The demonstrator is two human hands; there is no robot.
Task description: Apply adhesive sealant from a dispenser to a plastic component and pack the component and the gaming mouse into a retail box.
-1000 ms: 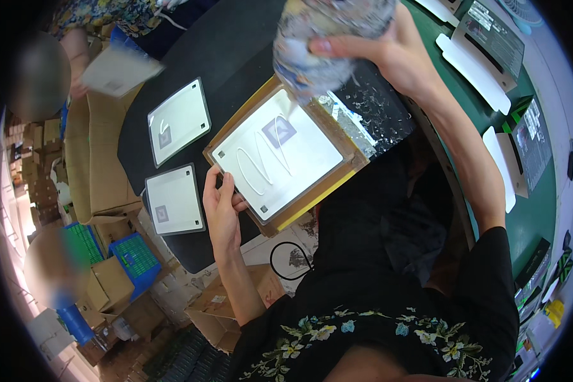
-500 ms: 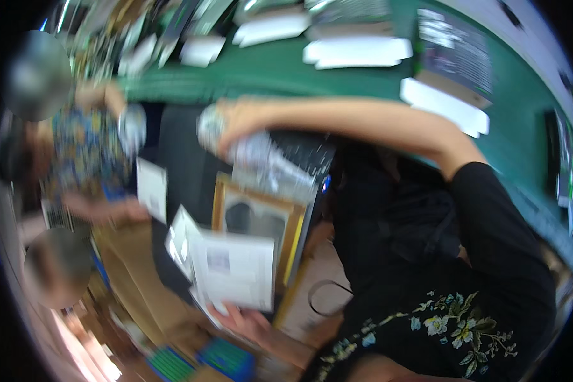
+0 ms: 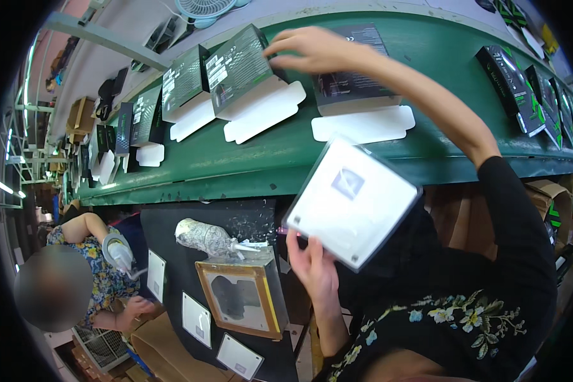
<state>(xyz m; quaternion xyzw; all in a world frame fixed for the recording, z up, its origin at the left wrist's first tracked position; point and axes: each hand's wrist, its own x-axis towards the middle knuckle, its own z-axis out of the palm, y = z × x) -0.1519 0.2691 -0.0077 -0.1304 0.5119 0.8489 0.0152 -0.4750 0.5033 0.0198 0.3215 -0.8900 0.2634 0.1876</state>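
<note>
My left hand [image 3: 313, 266] grips a white square panel [image 3: 356, 204] by its lower left edge, thumb and fingers closed on it. The panel is tilted, with a small grey square on its face and dark corner dots. Above the green conveyor belt, my right hand [image 3: 309, 51] has its fingers stretched apart beside the right edge of a black printed box [image 3: 245, 70]; whether they touch is unclear. That box has its white end flap [image 3: 264, 114] folded out. A second such box [image 3: 350, 63] lies partly behind my right forearm.
On the black table lie a wrapped bottle with a nozzle [image 3: 204, 235], a wood-framed screen [image 3: 235, 299] and white panels [image 3: 197, 320]. A co-worker's hand [image 3: 134, 312] is at the left. More boxes line the green belt [image 3: 191, 169]; a fan [image 3: 204, 7] stands behind.
My right hand has left the wrapped bottle and moved up over the belt. My left hand has raised the white panel to the right. The view has shifted.
</note>
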